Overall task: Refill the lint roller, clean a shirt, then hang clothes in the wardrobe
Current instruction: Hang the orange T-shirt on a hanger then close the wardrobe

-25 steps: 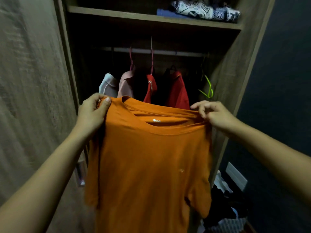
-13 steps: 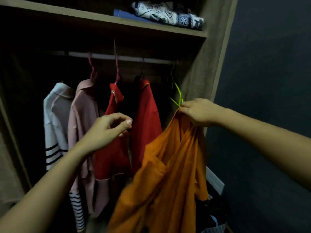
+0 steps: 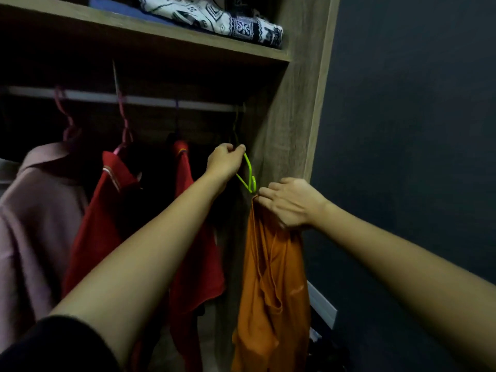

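Note:
An orange shirt (image 3: 271, 285) hangs bunched from my right hand (image 3: 291, 201), which grips its top just right of the wardrobe opening. My left hand (image 3: 225, 161) reaches up and pinches the neck of a bright green hanger (image 3: 248, 173) that hangs at the right end of the wardrobe rail (image 3: 134, 98). The hanger's lower corner sits just above the shirt's gathered top. The hanger's hook is lost in the dark.
On the rail hang a pink shirt (image 3: 35, 210) and two red garments (image 3: 107, 210) (image 3: 198, 237) on pink hangers. Folded patterned cloth (image 3: 222, 20) lies on the shelf above. The wardrobe's wooden side panel (image 3: 295, 116) and a dark wall (image 3: 416, 130) stand at the right.
My left hand let go of the orange shirt, crossed to the right and took hold of the green hanger. The shirt now dangles from my right hand alone.

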{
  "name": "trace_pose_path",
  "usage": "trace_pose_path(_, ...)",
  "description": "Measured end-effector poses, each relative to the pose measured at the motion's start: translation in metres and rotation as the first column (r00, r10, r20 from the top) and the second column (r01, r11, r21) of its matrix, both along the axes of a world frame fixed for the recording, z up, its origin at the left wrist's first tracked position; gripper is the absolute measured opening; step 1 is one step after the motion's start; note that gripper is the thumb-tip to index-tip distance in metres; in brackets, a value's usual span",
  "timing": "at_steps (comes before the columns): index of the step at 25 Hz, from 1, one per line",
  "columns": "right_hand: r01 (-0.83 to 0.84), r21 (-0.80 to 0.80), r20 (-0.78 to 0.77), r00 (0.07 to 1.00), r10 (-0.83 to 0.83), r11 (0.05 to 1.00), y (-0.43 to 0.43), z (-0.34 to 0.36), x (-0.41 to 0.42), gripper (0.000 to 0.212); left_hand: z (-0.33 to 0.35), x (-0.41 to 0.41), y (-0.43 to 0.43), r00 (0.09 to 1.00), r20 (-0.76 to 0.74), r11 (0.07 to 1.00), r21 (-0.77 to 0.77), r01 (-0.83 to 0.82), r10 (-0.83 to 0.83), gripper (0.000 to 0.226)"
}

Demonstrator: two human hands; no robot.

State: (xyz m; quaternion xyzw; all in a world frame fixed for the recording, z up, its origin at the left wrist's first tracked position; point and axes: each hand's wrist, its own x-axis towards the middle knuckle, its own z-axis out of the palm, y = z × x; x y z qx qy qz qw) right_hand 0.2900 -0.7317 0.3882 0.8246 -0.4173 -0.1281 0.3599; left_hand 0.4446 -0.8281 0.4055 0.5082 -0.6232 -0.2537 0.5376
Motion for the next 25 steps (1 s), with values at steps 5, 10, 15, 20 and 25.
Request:
trace_pose_path(5, -0.086, -0.063, 0.004, 0.996, 0.087, 0.994, -0.003, -0.002, -0.003, 0.069, -0.009, -0.038, -0.051, 0.995, -0.069, 0.988, 0.127, 0.086, -0.077, 0.047)
trace_pose_path(10, -0.09, -0.073, -0.013, 0.996, 0.089, 0.993, -0.002, -0.001, 0.003, 0.056, 0.001, -0.044, -0.056, 0.969, -0.222, 0.993, 0.022, 0.113, -0.105, 0.025)
trace_pose_path(15, -0.072, -0.092, -0.024, 0.997, 0.07, 0.993, 0.002, 0.0, 0.005, 0.057, 0.024, -0.025, -0.017, 0.931, -0.302, 0.977, -0.122, 0.173, -0.203, 0.017)
trace_pose_path(20, -0.018, -0.083, -0.047, 0.999, 0.014, 0.996, 0.003, 0.001, 0.007, 0.061, 0.021, 0.009, 0.087, 0.873, -0.331, 0.933, -0.159, 0.323, -0.359, 0.034)
trace_pose_path(25, 0.038, -0.074, -0.03, 0.999, -0.041, 0.997, 0.01, 0.001, 0.011, 0.06, -0.019, 0.088, 0.175, 0.909, -0.276, 0.95, -0.103, 0.295, -0.312, 0.055)
